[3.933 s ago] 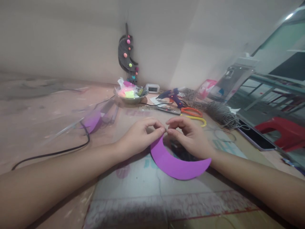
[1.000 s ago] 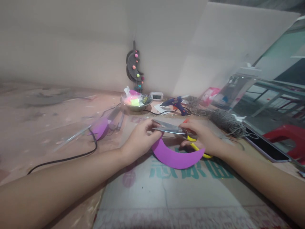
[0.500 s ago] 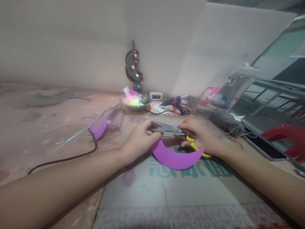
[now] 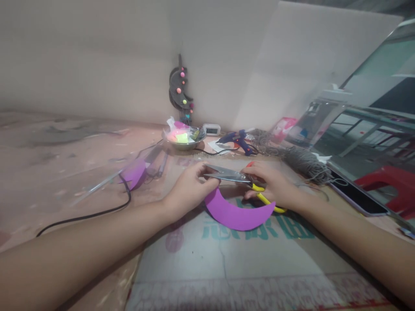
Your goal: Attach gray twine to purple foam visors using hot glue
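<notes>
A purple crescent-shaped sheet [image 4: 238, 214], looking like craft foam or card, is pinched at its upper left end by my left hand [image 4: 193, 188]. My right hand [image 4: 270, 183] holds scissors [image 4: 228, 174] with yellow and red-orange handles. Their blades point left, slightly parted, and reach to the fingers of my left hand, just above the crescent. My left fingers partly hide the crescent's upper end. Both hands are above a cardboard sheet [image 4: 181, 272] with green printed characters.
Behind stand a metal bowl [image 4: 184, 146] of colourful bits, a small digital clock [image 4: 212, 129] and a blue glue gun [image 4: 239, 140]. Grey yarn [image 4: 303, 163], a phone [image 4: 358, 194] and a clear plastic jug [image 4: 316, 121] are right. A purple scrap [image 4: 136, 173] and black cord [image 4: 94, 214] lie left. A grey crescent ornament [image 4: 179, 88] hangs behind.
The view has shifted very slightly. Both hands, the scissors and the purple crescent keep nearly the same positions relative to each other.
</notes>
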Demonstrator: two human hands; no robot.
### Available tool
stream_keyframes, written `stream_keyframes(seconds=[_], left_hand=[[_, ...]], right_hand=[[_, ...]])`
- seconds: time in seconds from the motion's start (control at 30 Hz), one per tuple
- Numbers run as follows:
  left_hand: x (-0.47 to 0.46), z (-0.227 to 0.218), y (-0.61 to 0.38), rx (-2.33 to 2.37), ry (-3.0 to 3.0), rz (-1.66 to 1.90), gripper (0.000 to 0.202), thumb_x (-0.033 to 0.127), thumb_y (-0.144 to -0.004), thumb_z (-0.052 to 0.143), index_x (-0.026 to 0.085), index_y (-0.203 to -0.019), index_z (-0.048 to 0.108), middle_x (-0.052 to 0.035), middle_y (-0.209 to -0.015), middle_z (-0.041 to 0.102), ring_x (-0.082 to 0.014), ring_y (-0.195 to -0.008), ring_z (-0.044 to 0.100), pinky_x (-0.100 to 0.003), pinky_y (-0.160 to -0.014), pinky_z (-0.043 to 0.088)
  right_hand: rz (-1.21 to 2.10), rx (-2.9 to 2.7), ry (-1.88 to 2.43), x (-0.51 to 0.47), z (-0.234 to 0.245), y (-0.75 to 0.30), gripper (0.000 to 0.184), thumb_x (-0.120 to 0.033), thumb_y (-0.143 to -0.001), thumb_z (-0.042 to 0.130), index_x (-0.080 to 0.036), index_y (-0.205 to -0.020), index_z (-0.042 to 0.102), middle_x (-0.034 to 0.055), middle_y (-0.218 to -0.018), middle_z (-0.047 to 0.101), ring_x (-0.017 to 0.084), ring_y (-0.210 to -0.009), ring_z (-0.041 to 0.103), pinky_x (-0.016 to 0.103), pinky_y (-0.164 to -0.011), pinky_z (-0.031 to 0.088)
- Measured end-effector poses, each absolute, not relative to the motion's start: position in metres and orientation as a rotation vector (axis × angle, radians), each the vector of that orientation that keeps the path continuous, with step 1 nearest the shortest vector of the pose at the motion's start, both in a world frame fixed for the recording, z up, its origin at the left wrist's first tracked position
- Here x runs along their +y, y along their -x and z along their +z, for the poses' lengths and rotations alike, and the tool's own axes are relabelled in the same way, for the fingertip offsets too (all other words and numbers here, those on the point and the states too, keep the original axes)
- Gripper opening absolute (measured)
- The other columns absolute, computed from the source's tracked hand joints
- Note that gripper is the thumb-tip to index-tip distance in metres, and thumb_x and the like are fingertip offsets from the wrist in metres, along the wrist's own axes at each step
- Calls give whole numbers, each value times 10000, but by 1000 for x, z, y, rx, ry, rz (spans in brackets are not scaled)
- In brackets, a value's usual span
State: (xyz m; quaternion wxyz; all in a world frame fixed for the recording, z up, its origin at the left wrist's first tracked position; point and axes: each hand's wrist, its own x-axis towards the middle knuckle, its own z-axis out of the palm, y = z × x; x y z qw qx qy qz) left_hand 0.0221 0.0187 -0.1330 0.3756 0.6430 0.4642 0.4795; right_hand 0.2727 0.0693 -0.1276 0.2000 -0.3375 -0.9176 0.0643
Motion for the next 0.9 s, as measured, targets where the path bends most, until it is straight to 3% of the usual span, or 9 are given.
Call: stream_keyframes(seconds=[0.9], left_hand=[[18, -133, -22, 1160, -1645, 1183, 193, 142, -724, 585, 155, -904, 653, -28, -900, 725, -184, -820, 674, -264, -696, 526]], right_hand=[[76, -2635, 976, 67, -118, -273, 512, -559, -742, 727, -208, -1103, 633, 79, -959, 653, 244, -865, 593, 324, -707, 432]])
